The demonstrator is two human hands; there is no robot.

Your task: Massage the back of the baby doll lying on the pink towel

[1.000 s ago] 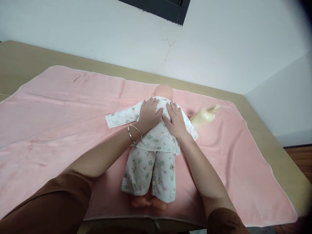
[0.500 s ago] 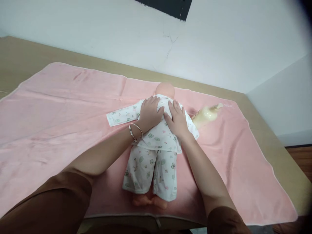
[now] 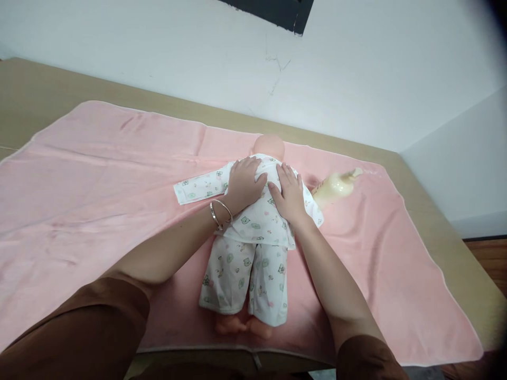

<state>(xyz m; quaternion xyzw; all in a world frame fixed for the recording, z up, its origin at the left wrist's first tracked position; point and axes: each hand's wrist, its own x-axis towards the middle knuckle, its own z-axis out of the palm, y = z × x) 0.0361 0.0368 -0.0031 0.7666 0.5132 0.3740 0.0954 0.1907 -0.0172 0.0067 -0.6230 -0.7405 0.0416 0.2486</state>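
Note:
A baby doll [image 3: 269,145] lies on a pink towel [image 3: 99,174], its head toward the wall and its bare feet toward me. It wears a white printed shirt [image 3: 259,221] and matching trousers [image 3: 245,279]. My left hand [image 3: 242,182], with a bracelet on the wrist, lies flat on the doll's upper torso with fingers spread. My right hand [image 3: 288,192] rests flat beside it on the same shirt. The shirt's left sleeve [image 3: 198,187] lies flat and empty on the towel. The doll's bare arm [image 3: 336,184] sticks out to the right.
The towel covers most of a light wooden table [image 3: 435,211]. A white wall runs close behind it, with a dark frame [image 3: 277,13] at the top. The table's right edge drops to a wooden floor [image 3: 489,258].
The hands stay pressed on the doll's torso, almost unmoved. The view has shifted slightly downward since the earliest frame.

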